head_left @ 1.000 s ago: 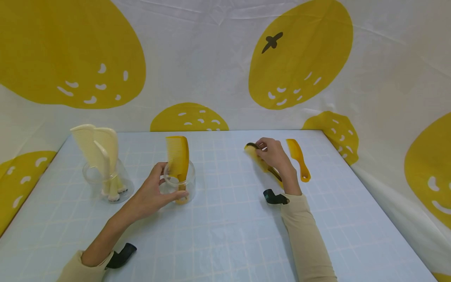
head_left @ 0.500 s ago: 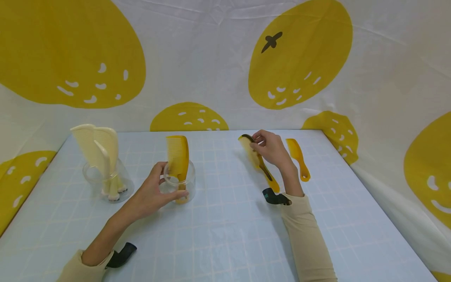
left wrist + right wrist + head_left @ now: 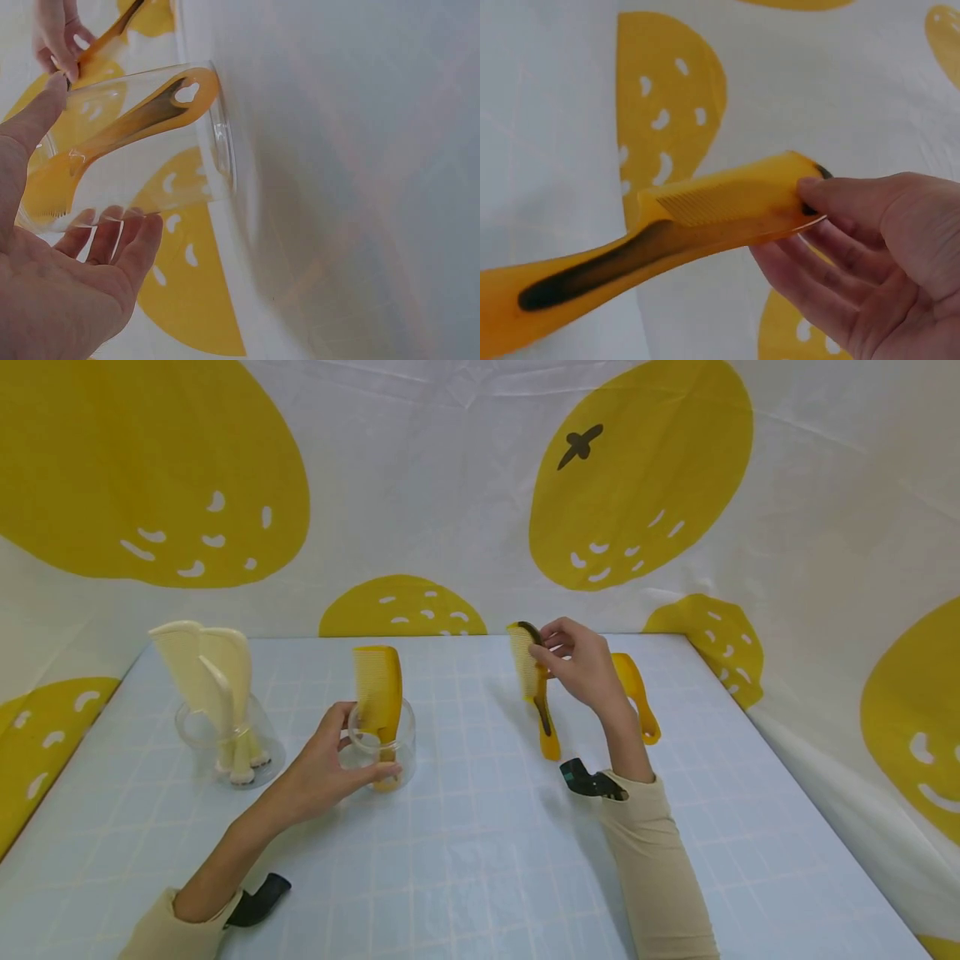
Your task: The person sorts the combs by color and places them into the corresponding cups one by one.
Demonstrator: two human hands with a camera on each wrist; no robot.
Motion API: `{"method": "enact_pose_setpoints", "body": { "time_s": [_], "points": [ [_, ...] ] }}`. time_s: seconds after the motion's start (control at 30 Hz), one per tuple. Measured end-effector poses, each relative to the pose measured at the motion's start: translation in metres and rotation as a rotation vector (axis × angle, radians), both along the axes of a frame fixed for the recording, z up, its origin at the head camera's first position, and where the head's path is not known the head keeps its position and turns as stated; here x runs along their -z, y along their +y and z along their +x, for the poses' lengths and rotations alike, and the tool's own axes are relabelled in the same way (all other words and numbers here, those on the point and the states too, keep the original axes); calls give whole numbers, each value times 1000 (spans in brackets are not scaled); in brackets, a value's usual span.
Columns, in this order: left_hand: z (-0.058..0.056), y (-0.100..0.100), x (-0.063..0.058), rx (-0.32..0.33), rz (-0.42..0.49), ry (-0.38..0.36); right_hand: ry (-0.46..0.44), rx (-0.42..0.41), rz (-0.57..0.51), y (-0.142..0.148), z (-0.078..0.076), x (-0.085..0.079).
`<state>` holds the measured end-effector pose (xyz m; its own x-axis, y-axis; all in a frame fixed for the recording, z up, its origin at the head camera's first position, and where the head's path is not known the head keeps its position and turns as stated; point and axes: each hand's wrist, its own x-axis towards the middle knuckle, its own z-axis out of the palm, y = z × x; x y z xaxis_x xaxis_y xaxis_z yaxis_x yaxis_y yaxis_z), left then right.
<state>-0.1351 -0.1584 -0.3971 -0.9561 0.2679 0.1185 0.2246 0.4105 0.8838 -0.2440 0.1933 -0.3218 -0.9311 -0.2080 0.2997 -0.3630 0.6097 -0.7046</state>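
Amber comb (image 3: 534, 681) with dark streak: looks light, stiff, smooth plastic, likely slick; best taken at the toothed head or spine. Right hand (image 3: 581, 664) pinches its head end, fingers curled, comb hanging handle-down above the surface (image 3: 480, 860). Left hand (image 3: 330, 772) wraps the clear jar (image 3: 390, 747), which stands holding another amber comb (image 3: 378, 689).
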Motion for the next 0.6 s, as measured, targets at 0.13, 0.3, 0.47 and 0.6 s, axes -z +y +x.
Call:
{"method": "enact_pose_setpoints", "body": {
  "time_s": [0.13,0.3,0.47,0.6],
  "points": [
    [-1,0,0,5,1,9,23,-6,-63,-1,1,-3],
    [-1,0,0,7,5,7,25,-10,-152,-3,3,-5],
    [-1,-1,0,6,2,8,31,-16,-250,-4,5,-8],
    [-1,0,0,3,2,3,52,-48,-344,-6,6,-11]
  ]
}}
